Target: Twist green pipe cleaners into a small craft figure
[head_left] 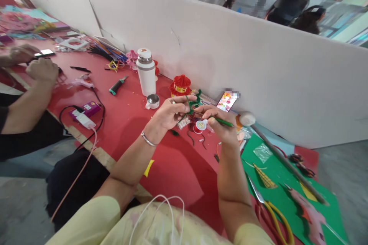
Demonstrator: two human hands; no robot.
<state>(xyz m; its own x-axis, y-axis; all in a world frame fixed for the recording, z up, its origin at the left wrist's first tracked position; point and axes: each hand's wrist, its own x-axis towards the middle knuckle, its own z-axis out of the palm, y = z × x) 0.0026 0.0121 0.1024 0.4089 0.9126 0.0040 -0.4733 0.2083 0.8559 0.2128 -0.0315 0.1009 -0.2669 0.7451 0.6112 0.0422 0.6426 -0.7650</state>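
Because the green fuzzy piece (192, 108) is so small, the left hand (169, 111) is pinching it between thumb and fingertips above the table (172, 168), a grip that is apparently steadying it while leaving much of it exposed. Opposite, the right hand (223, 124) is curling its fingers round a slim green-handled tool (224, 122), holding it much like a pen, probably for fine control; its thin end is pointing toward the piece. Both forearms are reaching forward, and the 2 hands are almost meeting. Just beneath them, the thread spool (201, 124) and small pale beads (183, 123) are lying, seemingly for an easy pick-up. Beyond, a phone (227, 100) is leaning near the partition (201, 46), its lit screen facing back, perhaps for viewing. Left of it, a red ornament (181, 85) is standing near a white bottle (146, 76), whose bulk is sitting out of the arms' way. At the right, scissors (257, 188) and a pink glue gun (307, 214) are resting by the right forearm, presumably for quick reach.
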